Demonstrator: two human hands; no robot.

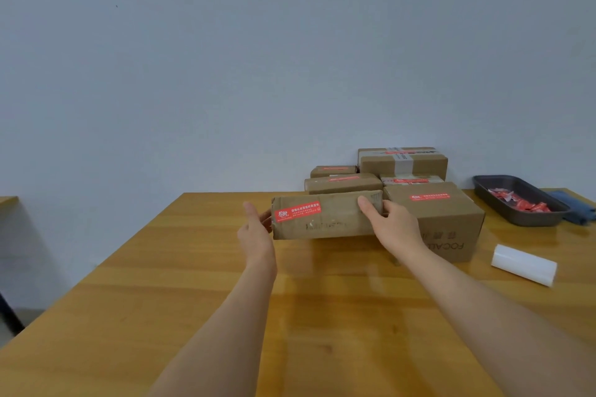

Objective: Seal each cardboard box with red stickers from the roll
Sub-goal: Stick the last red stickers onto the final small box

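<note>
A long flat cardboard box (335,219) with a red sticker (298,210) near its left end is held between both hands, just above the wooden table (161,284). My left hand (256,232) grips its left end, thumb up. My right hand (392,226) grips its right end, thumb lying on the top face. Behind it stand other boxes with red stickers: a big one (442,219) at the right, a flat one (343,183) behind, a taped one (403,162) at the back. A white roll (524,264) lies on the table to the right.
A dark tray (503,200) holding red sticker scraps sits at the far right, with a blue cloth (577,208) beside it. A pale wall rises right behind the boxes. The table's left edge runs diagonally, with floor beyond it.
</note>
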